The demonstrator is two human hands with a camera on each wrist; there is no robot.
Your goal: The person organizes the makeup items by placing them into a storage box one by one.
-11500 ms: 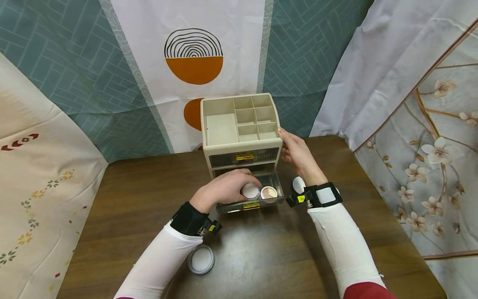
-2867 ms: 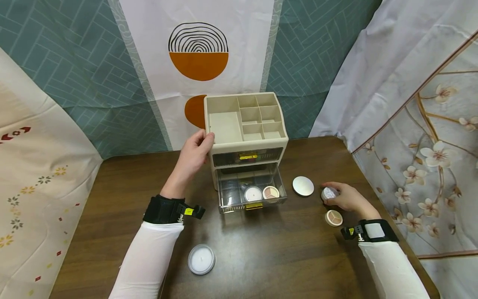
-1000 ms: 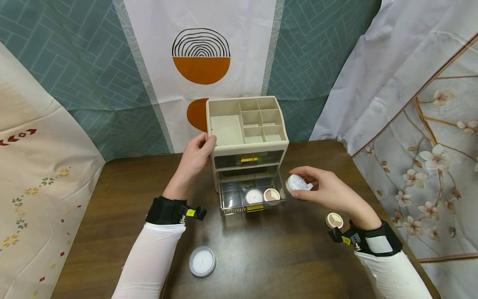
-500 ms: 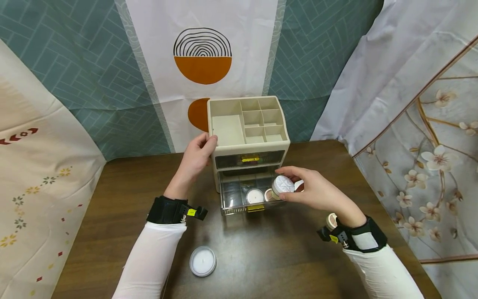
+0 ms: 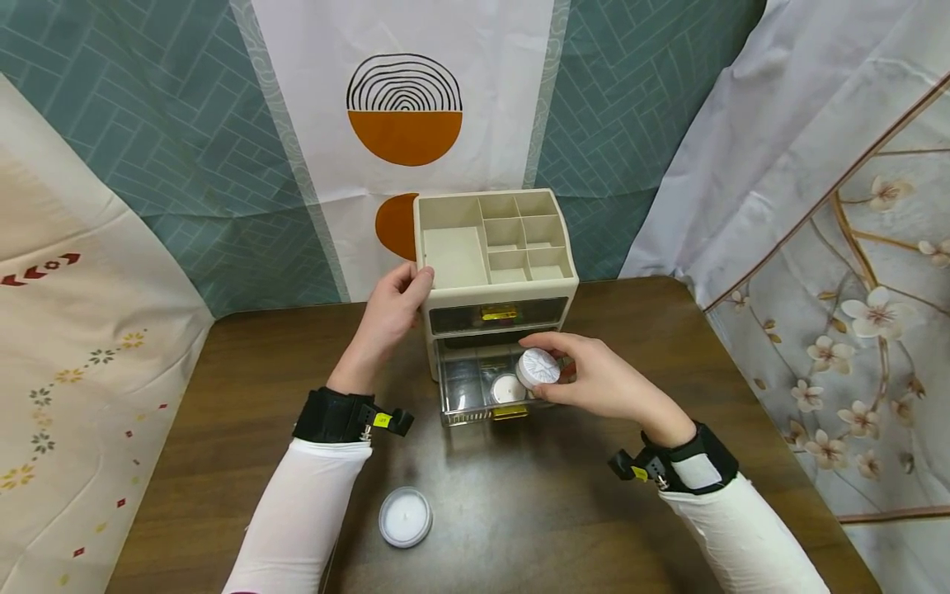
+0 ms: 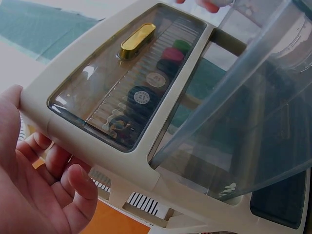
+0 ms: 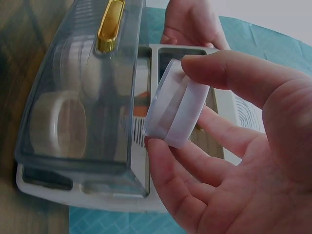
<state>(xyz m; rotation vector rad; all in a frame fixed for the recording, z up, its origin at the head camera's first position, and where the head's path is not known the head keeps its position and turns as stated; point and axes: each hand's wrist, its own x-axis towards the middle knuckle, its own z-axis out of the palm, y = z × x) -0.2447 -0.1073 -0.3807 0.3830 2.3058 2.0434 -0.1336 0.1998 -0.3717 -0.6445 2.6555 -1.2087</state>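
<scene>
My right hand (image 5: pixel 594 375) pinches a small round white jar (image 5: pixel 538 367) between thumb and fingers, above the pulled-out clear drawer (image 5: pixel 463 388). In the right wrist view, the hand (image 7: pixel 243 136) holds the jar (image 7: pixel 178 105) by its edges beside the drawer's front. Another round white container (image 5: pixel 508 388) lies in the drawer; the right hand hides the drawer's right part. My left hand (image 5: pixel 386 318) grips the left front edge of the cream organizer (image 5: pixel 493 292). Seen from the left wrist, the fingers (image 6: pixel 36 146) lie along the organizer's corner.
A round white-filled container (image 5: pixel 405 517) sits on the brown table (image 5: pixel 519 511) near the front. The organizer's upper drawer (image 6: pixel 141 97) is closed, with several small round things inside. Its top has divided compartments. Patterned curtains (image 5: pixel 631 148) hang behind and on both sides.
My right hand has carried the white jar leftward from the table's right side to above the open drawer. My left hand has stayed on the organizer's edge over the last second.
</scene>
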